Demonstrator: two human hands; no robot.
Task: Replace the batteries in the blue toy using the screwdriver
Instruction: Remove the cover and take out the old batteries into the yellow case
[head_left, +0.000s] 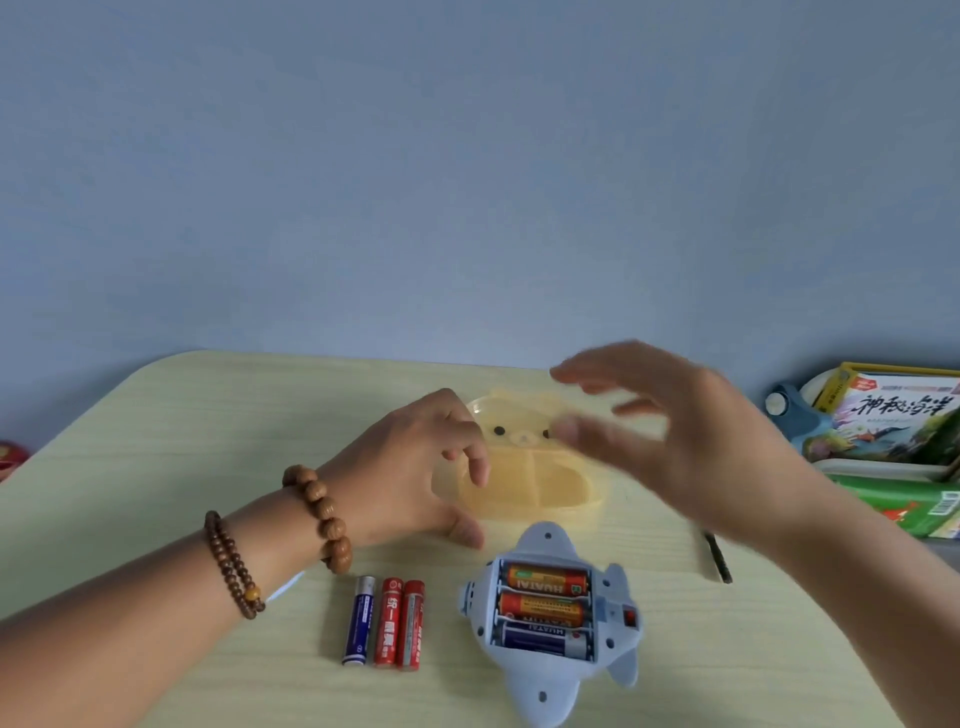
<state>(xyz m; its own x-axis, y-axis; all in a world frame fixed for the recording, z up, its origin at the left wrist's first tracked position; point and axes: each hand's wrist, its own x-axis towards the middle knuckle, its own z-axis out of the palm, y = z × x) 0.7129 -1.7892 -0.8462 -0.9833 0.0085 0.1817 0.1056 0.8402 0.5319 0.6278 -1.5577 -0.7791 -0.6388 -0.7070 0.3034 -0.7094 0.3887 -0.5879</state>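
Note:
The blue toy (550, 670) lies upside down near the table's front, its battery bay uncovered with three batteries (548, 608) seated inside. Three loose batteries (387, 621) lie side by side to its left. The screwdriver (719, 558) rests on the table at the right, partly hidden by my right arm. My left hand (415, 467) rests against the left side of a yellow bear-faced box (540, 483), fingers curled on its rim. My right hand (670, 431) hovers blurred above the box's right side, fingers spread, holding nothing that I can see.
The yellow box stands open with divided compartments behind the toy. Books and a green package (893, 452) are stacked past the table's right edge. A red object (8, 457) peeks in at the far left. A grey-blue wall rises behind the table.

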